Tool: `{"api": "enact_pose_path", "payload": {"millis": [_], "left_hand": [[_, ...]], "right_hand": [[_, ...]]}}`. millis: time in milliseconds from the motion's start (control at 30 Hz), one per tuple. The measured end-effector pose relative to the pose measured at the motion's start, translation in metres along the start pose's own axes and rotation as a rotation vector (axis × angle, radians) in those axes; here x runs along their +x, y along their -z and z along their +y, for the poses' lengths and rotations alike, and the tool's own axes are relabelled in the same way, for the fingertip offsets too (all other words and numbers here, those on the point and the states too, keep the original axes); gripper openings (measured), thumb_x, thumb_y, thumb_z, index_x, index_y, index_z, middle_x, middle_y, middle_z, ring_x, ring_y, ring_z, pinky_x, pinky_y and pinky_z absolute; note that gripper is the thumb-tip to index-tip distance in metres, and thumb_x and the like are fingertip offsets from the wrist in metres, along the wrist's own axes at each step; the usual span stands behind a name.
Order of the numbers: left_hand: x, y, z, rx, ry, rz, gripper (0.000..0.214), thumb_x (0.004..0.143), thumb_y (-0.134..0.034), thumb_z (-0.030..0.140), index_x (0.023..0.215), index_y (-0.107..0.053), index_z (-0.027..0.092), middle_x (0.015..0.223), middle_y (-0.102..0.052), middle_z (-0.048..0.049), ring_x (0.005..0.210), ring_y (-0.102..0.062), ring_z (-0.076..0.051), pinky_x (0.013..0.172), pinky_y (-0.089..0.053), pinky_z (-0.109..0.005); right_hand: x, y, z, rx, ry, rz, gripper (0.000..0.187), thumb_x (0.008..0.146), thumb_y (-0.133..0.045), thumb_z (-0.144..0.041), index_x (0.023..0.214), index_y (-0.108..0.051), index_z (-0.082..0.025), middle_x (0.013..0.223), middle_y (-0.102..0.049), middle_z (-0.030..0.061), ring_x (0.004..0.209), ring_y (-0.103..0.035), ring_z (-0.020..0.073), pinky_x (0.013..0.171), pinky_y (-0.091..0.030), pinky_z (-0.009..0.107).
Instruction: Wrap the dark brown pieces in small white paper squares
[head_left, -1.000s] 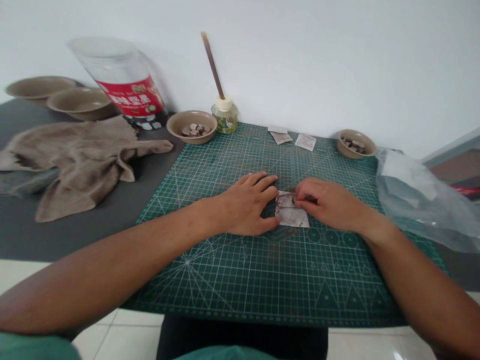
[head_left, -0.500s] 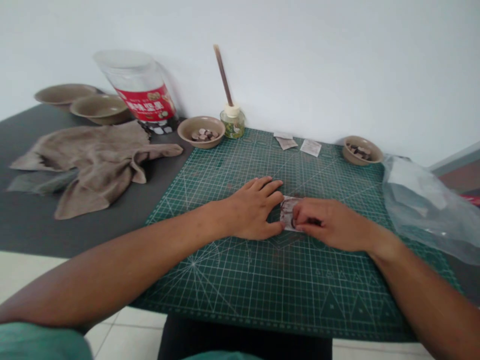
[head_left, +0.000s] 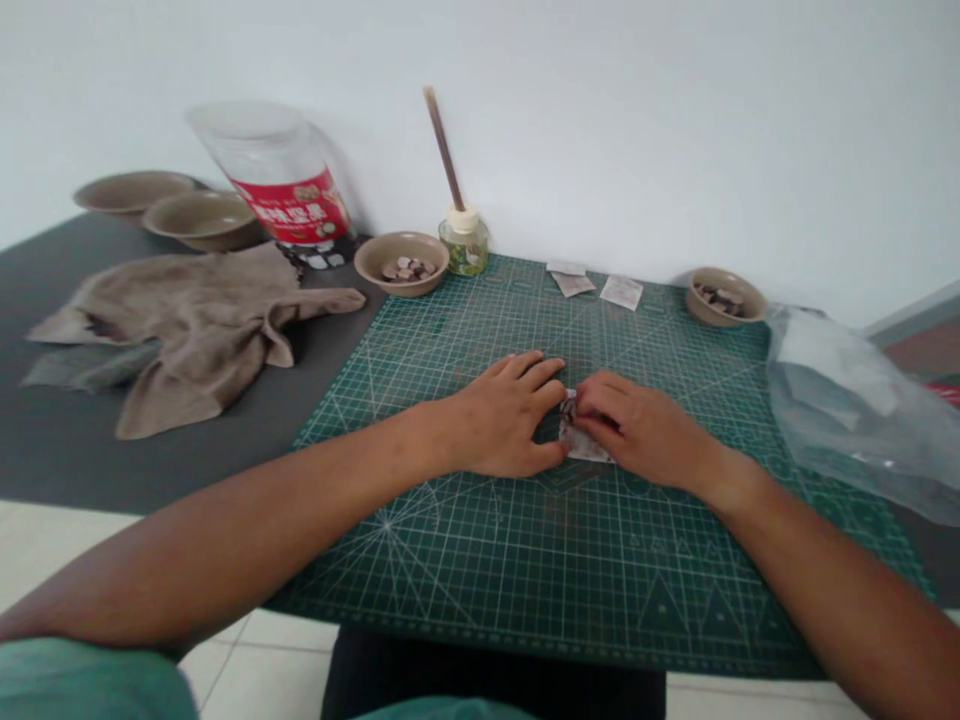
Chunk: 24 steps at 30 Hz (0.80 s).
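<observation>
A small pale square of paper [head_left: 589,446] with dark brown smudges lies on the green cutting mat [head_left: 480,580]. My left hand [head_left: 514,415] rests flat on the mat, fingers spread, its thumb and index fingertip touching the paper's left edge. Over the upper right part of the paper, my right hand [head_left: 645,425] is closed with its fingers bunched together. Whatever those fingers grip, if anything, is hidden from me.
Behind the hands lie several smudged paper squares [head_left: 621,292]. A bowl of small pieces [head_left: 403,264], a reed diffuser [head_left: 463,240] and another bowl [head_left: 725,297] stand along the wall. Left are a brown cloth [head_left: 202,330] and a plastic jar [head_left: 289,200]; right, a clear plastic bag [head_left: 862,420].
My right hand has moved up and slightly left over the paper, uncovering its lower part. The left hand has stayed in place.
</observation>
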<state>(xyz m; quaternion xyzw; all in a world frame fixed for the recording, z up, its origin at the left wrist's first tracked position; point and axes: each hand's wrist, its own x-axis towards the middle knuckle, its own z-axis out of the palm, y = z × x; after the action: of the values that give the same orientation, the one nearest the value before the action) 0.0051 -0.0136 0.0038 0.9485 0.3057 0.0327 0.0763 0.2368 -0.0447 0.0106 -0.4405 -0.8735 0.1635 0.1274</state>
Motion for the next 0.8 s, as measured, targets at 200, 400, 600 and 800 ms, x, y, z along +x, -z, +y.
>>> {"api": "enact_pose_path", "payload": {"millis": [200, 400, 600, 800], "left_hand": [[0.000, 0.000, 0.000, -0.017, 0.003, -0.010, 0.061, 0.092, -0.053, 0.057, 0.137, -0.050, 0.016, 0.161, -0.032, -0.0167, 0.150, -0.025, -0.038, 0.120, -0.023, -0.053], [0.000, 0.000, 0.000, -0.016, -0.001, 0.003, 0.062, 0.092, -0.053, 0.056, 0.138, -0.049, 0.015, 0.160, -0.032, -0.0176, 0.149, -0.026, -0.037, 0.119, -0.023, -0.054], [-0.001, -0.001, 0.000, -0.013, -0.004, 0.011, 0.061, 0.092, -0.053, 0.057, 0.137, -0.050, 0.016, 0.159, -0.034, -0.0165, 0.149, -0.027, -0.038, 0.119, -0.024, -0.054], [-0.001, -0.001, 0.000, -0.002, -0.006, 0.022, 0.061, 0.092, -0.051, 0.058, 0.136, -0.050, 0.016, 0.160, -0.033, -0.0164, 0.149, -0.027, -0.037, 0.119, -0.024, -0.053]], "right_hand": [[-0.002, 0.008, 0.006, 0.044, 0.010, -0.090, 0.010, 0.096, -0.057, -0.024, 0.087, -0.058, -0.021, 0.095, -0.061, 0.0021, 0.084, -0.060, 0.0170, 0.076, -0.045, 0.031], [-0.004, 0.004, -0.002, -0.065, -0.038, 0.005, 0.010, 0.099, -0.049, -0.022, 0.095, -0.058, -0.021, 0.102, -0.061, 0.0054, 0.088, -0.060, 0.0190, 0.077, -0.046, 0.033], [-0.008, 0.012, 0.003, 0.070, 0.049, -0.144, 0.010, 0.098, -0.055, -0.025, 0.090, -0.060, -0.022, 0.093, -0.063, 0.0018, 0.084, -0.061, 0.0167, 0.076, -0.046, 0.030], [-0.003, 0.009, 0.004, -0.066, -0.010, -0.035, 0.012, 0.100, -0.050, -0.025, 0.097, -0.061, -0.021, 0.103, -0.063, 0.0050, 0.089, -0.060, 0.0190, 0.077, -0.046, 0.032]]}}
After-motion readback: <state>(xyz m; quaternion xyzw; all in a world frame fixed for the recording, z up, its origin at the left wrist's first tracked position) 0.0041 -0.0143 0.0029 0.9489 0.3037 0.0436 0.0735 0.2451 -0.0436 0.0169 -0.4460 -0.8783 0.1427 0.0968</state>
